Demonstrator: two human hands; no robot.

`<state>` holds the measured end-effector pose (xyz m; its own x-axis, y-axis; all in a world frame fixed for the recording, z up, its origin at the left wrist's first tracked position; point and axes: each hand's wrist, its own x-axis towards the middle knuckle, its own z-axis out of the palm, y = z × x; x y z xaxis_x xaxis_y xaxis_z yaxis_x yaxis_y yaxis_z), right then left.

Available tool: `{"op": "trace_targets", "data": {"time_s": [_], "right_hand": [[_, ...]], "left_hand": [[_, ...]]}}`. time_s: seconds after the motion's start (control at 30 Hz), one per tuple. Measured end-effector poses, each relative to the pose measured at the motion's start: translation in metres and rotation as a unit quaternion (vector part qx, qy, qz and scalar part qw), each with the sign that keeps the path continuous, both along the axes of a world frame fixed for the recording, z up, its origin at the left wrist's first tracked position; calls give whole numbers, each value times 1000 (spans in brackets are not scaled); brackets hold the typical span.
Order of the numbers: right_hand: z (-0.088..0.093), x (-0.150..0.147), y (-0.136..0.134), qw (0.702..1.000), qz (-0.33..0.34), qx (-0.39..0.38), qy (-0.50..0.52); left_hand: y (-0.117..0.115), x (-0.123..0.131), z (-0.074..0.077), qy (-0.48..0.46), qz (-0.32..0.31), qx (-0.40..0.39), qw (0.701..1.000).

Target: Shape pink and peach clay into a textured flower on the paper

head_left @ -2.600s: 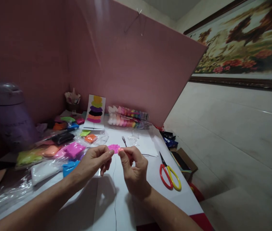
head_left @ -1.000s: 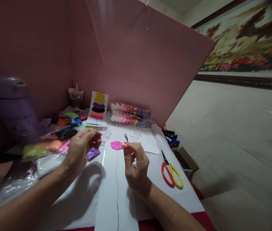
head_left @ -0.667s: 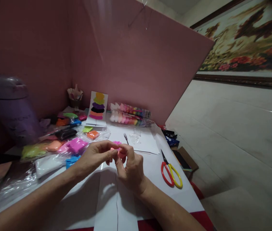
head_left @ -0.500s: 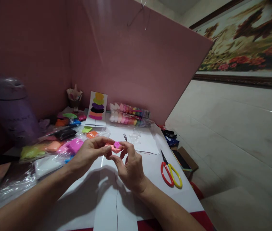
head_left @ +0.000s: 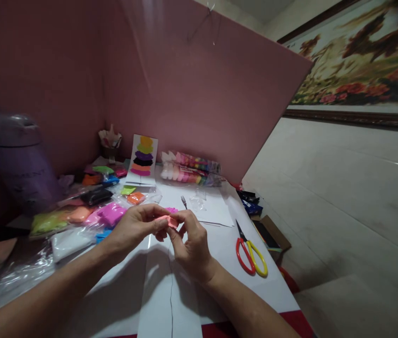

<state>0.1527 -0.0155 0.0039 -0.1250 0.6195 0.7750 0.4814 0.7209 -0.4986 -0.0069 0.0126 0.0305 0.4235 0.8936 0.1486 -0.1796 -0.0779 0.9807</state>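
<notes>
My left hand [head_left: 134, 229] and my right hand [head_left: 191, 244] meet above the white paper [head_left: 170, 291], fingers pinched together on a small salmon-pink piece of clay [head_left: 166, 219]. A magenta clay shape [head_left: 172, 210] lies on the paper just behind my fingertips, mostly hidden by them. A thin dark line [head_left: 171, 286] runs down the paper from under my hands.
Bags of coloured clay [head_left: 79, 213] lie at the left, with a card of coloured clay shapes [head_left: 141, 157] and a clay pack [head_left: 188, 171] at the back. A small fork [head_left: 183, 202] and red-and-yellow scissors [head_left: 250, 256] lie at the right. A purple bin [head_left: 11, 159] stands far left.
One second ago my hands were apart, the right one pinching the pink clay near the magenta shape. The left hand came back in and both now pinch the clay together.
</notes>
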Motion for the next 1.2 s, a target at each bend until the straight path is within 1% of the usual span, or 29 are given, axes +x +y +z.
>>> {"op": "trace_targets", "data": {"time_s": [0.07,0.13,0.23,0.33,0.47,0.6,0.73,0.83,0.93,1.07,1.13,1.2], "right_hand": [[-1,1,1,1000,-7,-14,3],[0,1,2,1000,-1,-20,6],[2,1,2,1000,11,-13,16],[3,1,2,1000,15,-7,24],[2,3,4,999,23,-19,22],[1,4,5,999,33,-6,24],[-2,4,5,1000,23,-15,16],[-3,5,7,1000,20,-3,-2],[-4,7,9,999,26,15,-15],[-4,8,9,998,41,13,-35],[-3,6,7,998,52,-1,-24],[-2,4,6,995,71,-59,47]], "left_hand": [[1,0,-1,4,1,0,1000],[1,0,-2,2,-3,-6,1000],[2,0,-4,-15,-9,-30,999],[2,0,-5,-13,-16,-47,999],[4,-1,-5,-5,-17,-51,999],[2,0,-4,-10,-24,-56,998],[1,1,-4,9,-31,-31,999],[3,0,-6,13,-21,-21,999],[5,-1,-8,7,-19,-33,999],[4,1,-6,28,4,-39,999],[3,2,-4,39,18,-42,998],[2,3,-2,26,23,-56,998]]}}
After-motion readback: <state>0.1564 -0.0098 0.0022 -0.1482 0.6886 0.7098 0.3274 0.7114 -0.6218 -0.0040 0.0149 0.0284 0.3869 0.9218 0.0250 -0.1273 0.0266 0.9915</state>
